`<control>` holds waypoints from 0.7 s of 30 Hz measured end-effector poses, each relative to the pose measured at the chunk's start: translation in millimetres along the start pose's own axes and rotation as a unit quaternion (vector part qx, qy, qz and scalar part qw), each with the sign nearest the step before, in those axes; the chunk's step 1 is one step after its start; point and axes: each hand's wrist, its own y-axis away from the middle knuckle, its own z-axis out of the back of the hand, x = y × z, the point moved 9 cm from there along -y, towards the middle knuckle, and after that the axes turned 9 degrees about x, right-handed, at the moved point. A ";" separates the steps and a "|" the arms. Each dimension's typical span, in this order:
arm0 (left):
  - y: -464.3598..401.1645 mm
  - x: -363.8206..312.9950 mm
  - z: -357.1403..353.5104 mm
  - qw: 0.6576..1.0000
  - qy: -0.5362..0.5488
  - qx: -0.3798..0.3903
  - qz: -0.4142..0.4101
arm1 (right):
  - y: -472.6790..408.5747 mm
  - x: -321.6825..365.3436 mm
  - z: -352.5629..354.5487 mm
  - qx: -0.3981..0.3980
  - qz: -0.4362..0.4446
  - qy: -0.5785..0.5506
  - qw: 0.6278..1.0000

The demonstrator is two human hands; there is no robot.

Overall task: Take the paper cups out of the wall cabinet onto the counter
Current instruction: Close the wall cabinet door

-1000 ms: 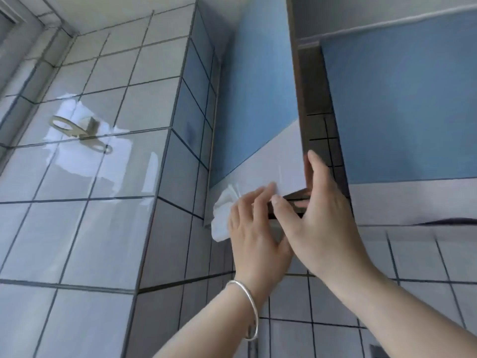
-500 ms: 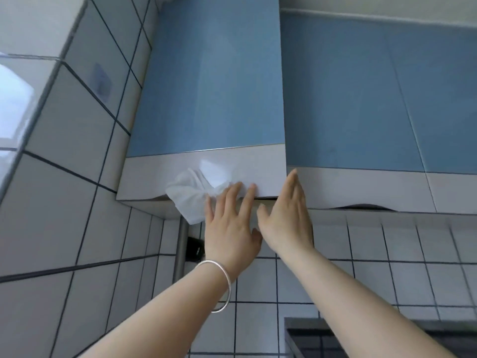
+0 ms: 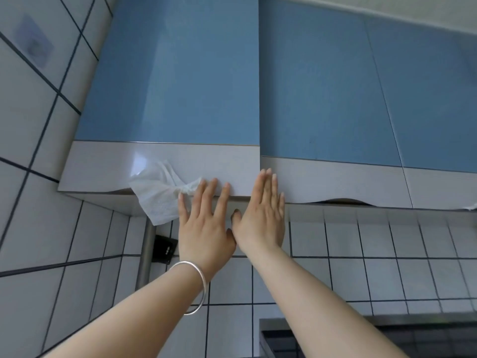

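Note:
No paper cups are in view. The wall cabinet's left door [image 3: 180, 86] is blue with a white strip along its bottom, and it lies flush with the neighbouring door [image 3: 322, 94]. My left hand [image 3: 204, 228], with a silver bangle on the wrist, lies flat on the white strip with fingers spread. It presses a crumpled white paper tissue [image 3: 157, 195] against the strip. My right hand [image 3: 260, 215] lies flat beside it, fingers together, on the door's lower right corner, holding nothing.
Tiled walls run to the left [image 3: 38, 151] and below the cabinets. A metal pipe [image 3: 145, 254] and a black box [image 3: 164, 249] sit under the cabinet's left end. A dark metal-edged surface [image 3: 387, 337] shows at the bottom right.
The left cabinet door was swung open a second ago and is now shut. Both hands went from gripping its lower edge to lying flat on its front.

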 end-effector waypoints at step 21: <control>-3.0 4.4 -50.4 0.995 -0.082 0.027 -0.041 | -9.8 -20.1 -34.1 -0.027 0.038 0.051 0.998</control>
